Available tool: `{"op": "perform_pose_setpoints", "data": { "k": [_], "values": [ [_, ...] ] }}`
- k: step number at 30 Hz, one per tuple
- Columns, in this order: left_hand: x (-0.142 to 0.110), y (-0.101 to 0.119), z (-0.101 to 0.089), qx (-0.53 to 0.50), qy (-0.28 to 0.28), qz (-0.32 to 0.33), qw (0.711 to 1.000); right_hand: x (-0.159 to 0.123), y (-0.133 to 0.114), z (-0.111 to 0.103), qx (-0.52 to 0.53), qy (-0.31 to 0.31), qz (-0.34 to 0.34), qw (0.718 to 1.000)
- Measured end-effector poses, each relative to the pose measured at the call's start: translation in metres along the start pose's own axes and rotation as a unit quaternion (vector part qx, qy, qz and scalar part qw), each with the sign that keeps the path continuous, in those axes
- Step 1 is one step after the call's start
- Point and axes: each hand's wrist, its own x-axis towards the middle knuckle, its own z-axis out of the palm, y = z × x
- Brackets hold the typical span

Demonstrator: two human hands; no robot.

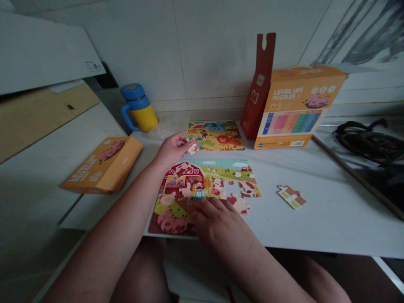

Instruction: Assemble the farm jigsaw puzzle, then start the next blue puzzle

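Observation:
A farm jigsaw puzzle with a red barn, cows and a pig lies on the table, partly assembled. A gap shows at its right side, beside the spotted cow. My left hand is raised over its far edge, pinching a small puzzle piece between thumb and fingers. My right hand lies palm down on the puzzle's near part, fingers bent and touching it; what is under the palm is hidden. A loose brown, green and white puzzle piece rests on the table to the right.
Behind lies an orange animal picture sheet. An open orange puzzle box stands at the back right. On the left are another orange box, a blue and yellow mug and a clear plastic bag. A black bag sits far right.

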Motion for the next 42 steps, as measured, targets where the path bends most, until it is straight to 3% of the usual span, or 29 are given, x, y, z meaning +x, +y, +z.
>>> {"op": "perform_pose_setpoints", "data": {
  "k": [4,8,21,25,28,31,34,37,42],
  "values": [
    [-0.008,0.013,-0.003,-0.121,0.006,-0.059,0.991,0.000,0.003,-0.006,0.016,-0.016,0.010,1.000],
    [-0.014,0.024,-0.002,-0.185,-0.020,-0.072,0.980,-0.001,0.002,-0.009,0.028,-0.019,0.015,0.999],
    [-0.022,0.029,-0.001,-0.198,-0.077,-0.101,0.972,0.004,0.010,-0.006,0.031,0.002,0.016,0.999],
    [-0.026,0.029,-0.001,-0.183,-0.124,-0.090,0.971,0.002,0.015,-0.012,0.046,0.017,0.005,0.999],
    [-0.032,0.032,-0.001,-0.181,-0.190,-0.073,0.962,-0.007,0.026,-0.024,0.073,0.098,0.029,0.992],
    [-0.039,0.036,0.000,-0.175,-0.258,-0.073,0.947,-0.017,0.047,-0.038,0.091,0.238,0.121,0.959],
    [-0.046,0.036,0.003,-0.170,-0.301,-0.073,0.936,-0.024,0.066,-0.048,0.097,0.297,0.214,0.926],
    [-0.050,0.036,0.007,-0.167,-0.321,-0.051,0.931,-0.023,0.073,-0.048,0.135,0.278,0.236,0.921],
    [-0.058,0.040,0.014,-0.087,-0.340,0.019,0.936,-0.013,0.062,-0.036,0.233,0.219,0.204,0.925]
  ]
}}
